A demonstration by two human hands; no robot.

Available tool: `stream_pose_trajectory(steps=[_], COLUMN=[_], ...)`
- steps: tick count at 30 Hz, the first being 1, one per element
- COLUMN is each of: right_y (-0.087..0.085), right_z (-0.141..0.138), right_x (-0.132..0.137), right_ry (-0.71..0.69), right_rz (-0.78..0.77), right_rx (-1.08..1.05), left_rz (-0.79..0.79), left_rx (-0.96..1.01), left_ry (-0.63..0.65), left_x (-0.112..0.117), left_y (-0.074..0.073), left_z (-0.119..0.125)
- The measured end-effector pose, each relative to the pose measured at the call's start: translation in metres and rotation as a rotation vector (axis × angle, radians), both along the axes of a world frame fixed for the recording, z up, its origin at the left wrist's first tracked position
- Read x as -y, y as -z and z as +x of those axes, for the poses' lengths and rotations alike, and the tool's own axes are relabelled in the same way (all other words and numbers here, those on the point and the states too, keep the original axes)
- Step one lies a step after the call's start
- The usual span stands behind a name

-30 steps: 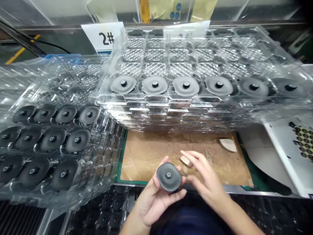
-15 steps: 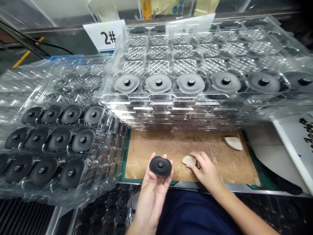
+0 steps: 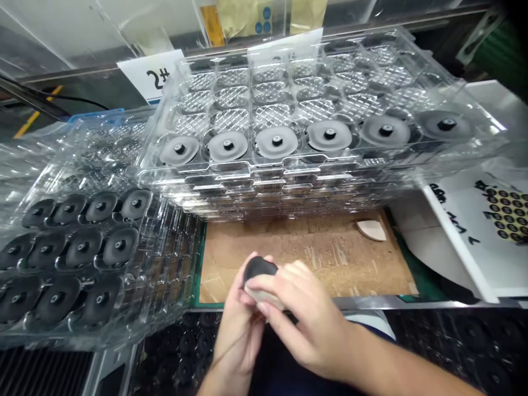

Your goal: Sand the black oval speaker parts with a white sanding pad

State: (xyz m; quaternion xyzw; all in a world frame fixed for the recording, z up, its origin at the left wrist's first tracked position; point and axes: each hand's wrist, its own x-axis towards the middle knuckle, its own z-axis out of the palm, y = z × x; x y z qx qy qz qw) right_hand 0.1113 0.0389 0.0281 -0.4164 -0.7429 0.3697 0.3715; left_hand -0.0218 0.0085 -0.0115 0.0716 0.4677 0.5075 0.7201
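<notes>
My left hand (image 3: 239,327) is closed around a black rounded part (image 3: 258,267), which is tilted up on its edge. In my right hand (image 3: 309,313), thumb and fingers pinch a thin pale beige pad (image 3: 264,297). The pad lies against the near side of the black part, and my right fingers reach over both. The part's central knob is hidden behind my right hand. A second pale pad (image 3: 372,230), shaped like a wedge with a dark edge, rests on the brown board (image 3: 289,242) to the right.
Stacked transparent trays (image 3: 264,165) stand behind the board, with a row of black parts along the front. Another tray stack (image 3: 165,247) on the left holds several more. To the right is a white box (image 3: 462,242) with a sheet of round stickers (image 3: 509,212).
My right hand has lifted the pale pad off the board and brought it left against the black part. My left hand has tilted the part. The view has shifted rightward.
</notes>
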Motion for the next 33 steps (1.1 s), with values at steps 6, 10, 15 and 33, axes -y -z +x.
stream_pose_trajectory(steps=[6, 10, 15, 33], right_y=[-0.013, -0.013, -0.018, -0.014], right_z=[0.015, 0.022, 0.027, 0.069], right_x=[-0.007, 0.007, 0.003, 0.021], right_ry=[0.104, 0.086, 0.225, 0.373], right_rz=[0.206, 0.201, 0.192, 0.119], right_rx=[0.014, -0.044, -0.047, 0.058], left_rz=[0.093, 0.028, 0.082, 0.154], left_rx=[0.034, -0.005, -0.005, 0.005], left_ry=[0.130, 0.094, 0.184, 0.147], left_x=[-0.013, -0.012, -0.012, -0.025], left_y=[-0.022, -0.030, -0.035, -0.043], left_z=[0.020, 0.031, 0.043, 0.059])
